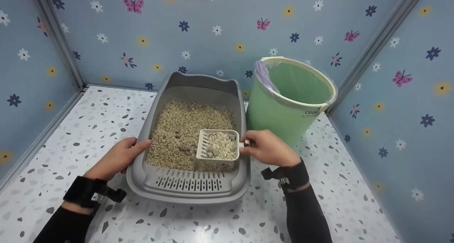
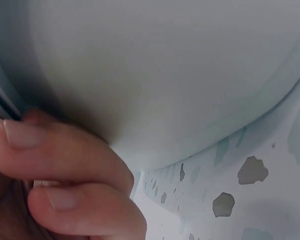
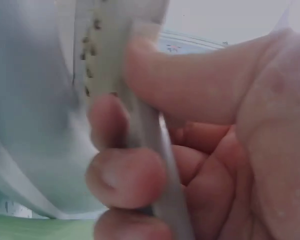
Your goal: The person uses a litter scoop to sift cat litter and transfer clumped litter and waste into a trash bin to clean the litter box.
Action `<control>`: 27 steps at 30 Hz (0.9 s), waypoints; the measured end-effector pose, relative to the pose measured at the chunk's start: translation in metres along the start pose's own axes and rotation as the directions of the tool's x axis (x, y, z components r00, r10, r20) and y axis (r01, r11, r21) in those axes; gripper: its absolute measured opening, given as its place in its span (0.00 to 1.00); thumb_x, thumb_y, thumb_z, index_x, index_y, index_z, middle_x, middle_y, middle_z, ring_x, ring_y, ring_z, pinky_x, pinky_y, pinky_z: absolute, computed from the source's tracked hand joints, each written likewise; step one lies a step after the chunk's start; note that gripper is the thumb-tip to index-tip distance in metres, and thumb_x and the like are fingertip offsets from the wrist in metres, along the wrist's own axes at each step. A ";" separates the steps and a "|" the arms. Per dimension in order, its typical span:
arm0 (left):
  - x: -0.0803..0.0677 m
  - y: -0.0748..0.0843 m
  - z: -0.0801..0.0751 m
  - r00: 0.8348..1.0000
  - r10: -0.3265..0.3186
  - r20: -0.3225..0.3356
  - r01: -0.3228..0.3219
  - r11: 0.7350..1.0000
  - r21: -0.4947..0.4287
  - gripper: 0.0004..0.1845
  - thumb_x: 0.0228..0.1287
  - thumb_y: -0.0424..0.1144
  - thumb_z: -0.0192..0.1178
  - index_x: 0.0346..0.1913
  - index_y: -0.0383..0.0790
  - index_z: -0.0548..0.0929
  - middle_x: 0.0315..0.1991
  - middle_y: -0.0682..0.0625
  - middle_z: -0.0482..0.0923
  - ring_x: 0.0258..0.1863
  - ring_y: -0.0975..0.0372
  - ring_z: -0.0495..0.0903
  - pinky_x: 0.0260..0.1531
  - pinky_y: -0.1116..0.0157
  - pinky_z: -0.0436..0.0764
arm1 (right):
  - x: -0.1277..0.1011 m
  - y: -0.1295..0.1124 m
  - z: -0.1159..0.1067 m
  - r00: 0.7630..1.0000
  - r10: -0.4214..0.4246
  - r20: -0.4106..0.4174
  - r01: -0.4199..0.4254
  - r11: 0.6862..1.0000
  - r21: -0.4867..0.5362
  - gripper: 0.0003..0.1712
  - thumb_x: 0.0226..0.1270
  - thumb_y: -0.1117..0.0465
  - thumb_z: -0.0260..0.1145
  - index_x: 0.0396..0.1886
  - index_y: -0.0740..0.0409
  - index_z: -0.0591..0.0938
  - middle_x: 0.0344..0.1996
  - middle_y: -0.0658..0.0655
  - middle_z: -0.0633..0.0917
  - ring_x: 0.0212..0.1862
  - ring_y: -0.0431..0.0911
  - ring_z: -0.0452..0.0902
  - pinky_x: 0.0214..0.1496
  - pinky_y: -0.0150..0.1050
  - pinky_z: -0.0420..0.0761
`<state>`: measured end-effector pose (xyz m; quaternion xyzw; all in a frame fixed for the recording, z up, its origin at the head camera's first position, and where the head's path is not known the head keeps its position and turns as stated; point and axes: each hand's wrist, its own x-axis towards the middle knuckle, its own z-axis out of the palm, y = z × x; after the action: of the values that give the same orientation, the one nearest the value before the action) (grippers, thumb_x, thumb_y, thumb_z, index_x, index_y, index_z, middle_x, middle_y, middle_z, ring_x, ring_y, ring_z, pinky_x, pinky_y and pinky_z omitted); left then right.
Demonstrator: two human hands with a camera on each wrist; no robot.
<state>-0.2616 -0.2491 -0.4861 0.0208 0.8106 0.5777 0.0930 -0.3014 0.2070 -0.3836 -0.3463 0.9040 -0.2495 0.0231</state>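
A grey litter box (image 1: 188,197) with sandy-brown litter (image 1: 191,119) sits on the speckled surface. My left hand (image 1: 118,157) grips its left rim, thumb over the edge and fingers curled beneath, as the left wrist view shows. My right hand (image 1: 269,148) holds the handle (image 3: 174,210) of a pale slotted litter scoop (image 1: 204,146), fingers wrapped round it. The scoop is over the right part of the box, loaded with litter pellets and a few greyish clumps (image 1: 210,153). Darker clumps (image 1: 184,148) lie on the litter left of the scoop.
Close behind my right hand stands a green bin (image 1: 280,119), with a purple bag (image 1: 264,76) over its rim. Blue flowered panels (image 1: 220,40) enclose the back and both sides. White speckled tabletop (image 1: 106,104) shows around the box.
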 end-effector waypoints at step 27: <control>0.001 -0.002 0.004 1.000 -0.007 0.011 0.007 1.000 0.015 0.33 0.84 0.66 0.57 0.51 0.33 0.75 0.27 0.50 0.77 0.15 0.67 0.65 0.13 0.67 0.68 | -0.010 0.017 -0.008 0.977 -0.131 -0.170 0.104 0.981 -0.161 0.11 0.70 0.56 0.83 0.48 0.48 0.90 0.38 0.44 0.92 0.38 0.41 0.87 0.45 0.44 0.89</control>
<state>-0.2622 -0.2459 -0.4890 0.0218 0.8146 0.5710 0.0994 -0.3056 0.2277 -0.3863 -0.3761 0.8966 -0.2113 -0.0998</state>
